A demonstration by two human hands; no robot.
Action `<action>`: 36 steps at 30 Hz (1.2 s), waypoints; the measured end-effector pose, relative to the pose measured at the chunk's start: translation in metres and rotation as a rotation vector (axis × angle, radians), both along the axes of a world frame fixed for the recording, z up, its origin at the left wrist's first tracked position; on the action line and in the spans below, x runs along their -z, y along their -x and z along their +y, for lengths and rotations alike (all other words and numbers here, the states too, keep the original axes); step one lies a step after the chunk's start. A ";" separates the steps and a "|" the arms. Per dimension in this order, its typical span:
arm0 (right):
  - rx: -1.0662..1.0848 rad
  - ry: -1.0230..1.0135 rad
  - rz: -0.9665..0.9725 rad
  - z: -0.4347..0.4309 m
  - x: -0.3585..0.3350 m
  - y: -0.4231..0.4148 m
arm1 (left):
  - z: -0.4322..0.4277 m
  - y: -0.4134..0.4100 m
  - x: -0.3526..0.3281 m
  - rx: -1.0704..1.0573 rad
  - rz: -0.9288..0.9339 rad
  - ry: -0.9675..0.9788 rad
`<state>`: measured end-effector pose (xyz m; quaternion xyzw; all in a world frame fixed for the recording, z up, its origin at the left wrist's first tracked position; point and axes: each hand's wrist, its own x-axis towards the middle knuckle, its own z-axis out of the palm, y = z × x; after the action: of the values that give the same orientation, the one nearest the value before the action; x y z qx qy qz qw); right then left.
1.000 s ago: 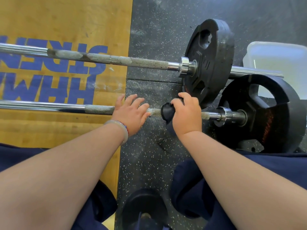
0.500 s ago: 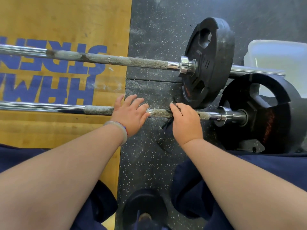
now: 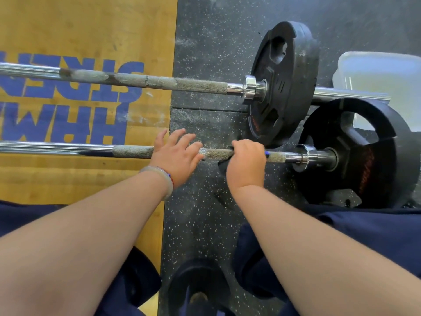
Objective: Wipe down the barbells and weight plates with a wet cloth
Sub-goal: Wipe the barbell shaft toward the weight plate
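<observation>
Your right hand (image 3: 247,163) is on the near barbell (image 3: 132,151), fingers curled over the top of the bar, and its grip is clamped round the dark cloth (image 3: 224,164), which is wrapped against the knurled steel. A fold of it hangs out below the bar on the left of your knuckles, and a sliver of blue peeks out on the right. Your left hand (image 3: 175,156) lies just beside it on the same bar, palm down, its grip apart with the fingers spread and straight, pressing on the knurling; a pale bracelet (image 3: 159,176) sits on that wrist. There is a short bare stretch of bar between your two hands. To the right of your right hand the bar runs into a shiny collar (image 3: 305,156) and then the near weight plate (image 3: 376,156), black and standing on the floor. Beyond it lies the far barbell (image 3: 193,84), parallel to the first, its knurling blotched grey and dull, carrying the far weight plate (image 3: 287,87), whose lower rim comes down close to your right knuckles. A white tub (image 3: 382,71) stands behind the plates at the right edge. The bars span a wooden platform (image 3: 91,30) with blue lettering on the left and speckled black rubber floor (image 3: 205,213) on the right. Your navy trousers (image 3: 364,229) fill the bottom corners.
</observation>
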<state>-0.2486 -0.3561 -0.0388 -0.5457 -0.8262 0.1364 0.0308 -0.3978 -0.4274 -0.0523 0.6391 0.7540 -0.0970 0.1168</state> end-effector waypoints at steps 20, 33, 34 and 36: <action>-0.224 -0.075 0.109 -0.010 0.006 -0.005 | 0.002 -0.001 0.001 -0.007 0.012 0.020; -0.253 -0.075 0.187 -0.017 0.006 0.000 | 0.002 -0.002 0.002 -0.014 0.013 -0.007; -0.192 -0.075 0.131 -0.012 0.003 -0.008 | 0.002 -0.002 0.001 -0.011 0.018 -0.003; -0.039 -0.071 0.050 -0.005 0.003 -0.019 | 0.002 -0.002 0.000 -0.007 0.027 0.001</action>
<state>-0.2292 -0.3610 -0.0420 -0.5243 -0.8401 0.1213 0.0680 -0.3959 -0.4254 -0.0528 0.6348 0.7578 -0.1056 0.1076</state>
